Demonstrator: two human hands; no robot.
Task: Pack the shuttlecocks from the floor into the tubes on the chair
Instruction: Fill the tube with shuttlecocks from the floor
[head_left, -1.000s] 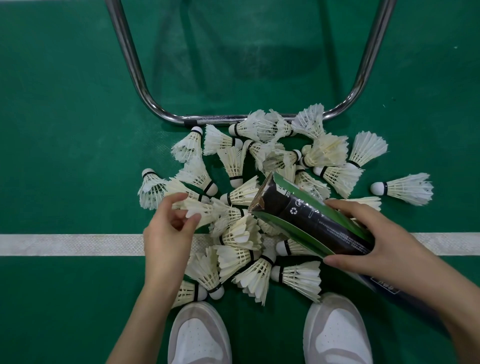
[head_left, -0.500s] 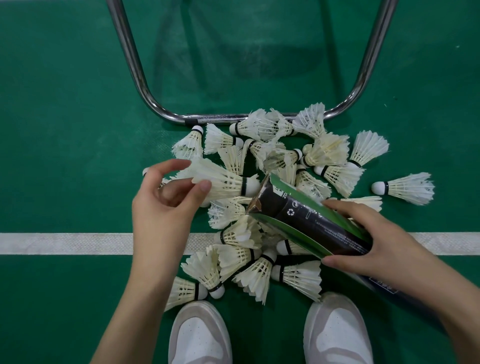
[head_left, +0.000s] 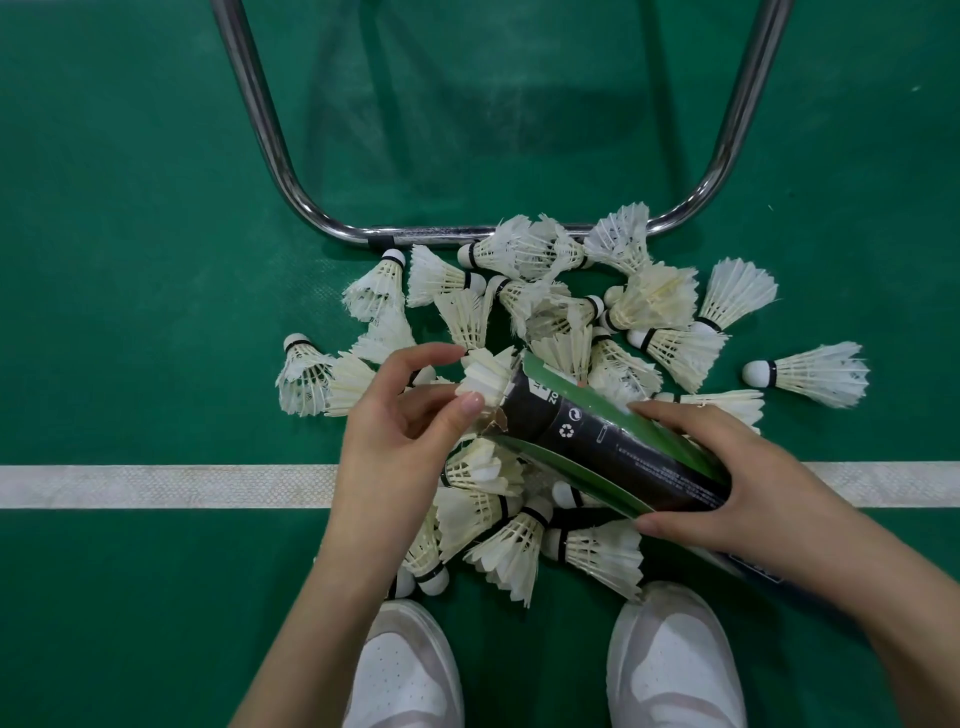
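Left hand (head_left: 405, 436) pinches a shuttlecock (head_left: 485, 375) half-seated in the tube (head_left: 597, 436) mouth, aligned with its axis. Right hand (head_left: 727, 483) clamps the tube, slanting down-right.

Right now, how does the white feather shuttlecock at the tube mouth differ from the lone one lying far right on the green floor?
The shuttlecock at the tube mouth is partly inside the black-and-green tube, cork hidden; the lone shuttlecock lies wholly exposed, cork showing. The first is at the left hand; the second is untouched, apart from the pile. Both have white feathers.
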